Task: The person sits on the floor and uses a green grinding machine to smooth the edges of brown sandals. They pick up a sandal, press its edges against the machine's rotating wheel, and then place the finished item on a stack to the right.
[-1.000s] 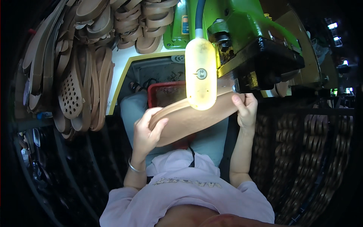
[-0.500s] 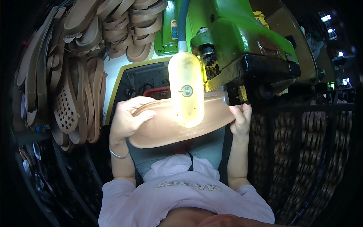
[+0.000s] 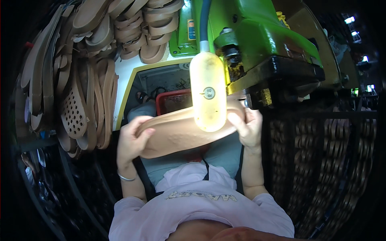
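Observation:
A tan shoe sole is held crosswise in front of me, its left end nearer my body than its right. My left hand closes round the left end, thumb on the upper face. My right hand grips the other end, thumb on top and fingers behind the rim. That right end sits beside the dark working head of a green machine; whether it touches is unclear. A lit yellow lamp hangs over the sole and hides part of it.
At left, tan soles and strapped sandals are piled on a white tabletop. Below its yellow-edged opening stands a red basket. Racks of footwear line the right side.
The sole has turned, showing a different stretch of its rim at the machine head. My right hand has come round it, its thumb now on the upper face. My left hand keeps hold.

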Demonstrator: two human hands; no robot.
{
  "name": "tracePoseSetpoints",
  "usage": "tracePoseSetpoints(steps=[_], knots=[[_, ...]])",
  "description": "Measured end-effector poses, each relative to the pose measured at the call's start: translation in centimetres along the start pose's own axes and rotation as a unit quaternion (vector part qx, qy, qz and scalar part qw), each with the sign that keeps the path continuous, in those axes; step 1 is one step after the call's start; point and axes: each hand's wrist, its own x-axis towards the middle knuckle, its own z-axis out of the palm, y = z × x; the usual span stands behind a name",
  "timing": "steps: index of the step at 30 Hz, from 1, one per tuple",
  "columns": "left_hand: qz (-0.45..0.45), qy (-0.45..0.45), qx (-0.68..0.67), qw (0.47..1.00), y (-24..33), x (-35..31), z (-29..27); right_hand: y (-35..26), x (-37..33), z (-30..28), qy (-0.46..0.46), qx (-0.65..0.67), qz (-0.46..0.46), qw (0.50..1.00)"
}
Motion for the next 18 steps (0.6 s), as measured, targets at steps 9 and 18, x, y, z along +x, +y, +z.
tracePoseSetpoints(steps=[9, 18], knots=[[0.178, -0.106, 0.033, 0.978, 5.5, 5.6, 5.5, -1.5, 1.5, -6.5, 0.111, 0.035, 0.010, 0.993], [-0.010, -0.176, -0.115, 0.978, 3.3, 6.0, 0.2, -0.7, 0.0, -1.3, 0.070, 0.075, 0.015, 0.995]])
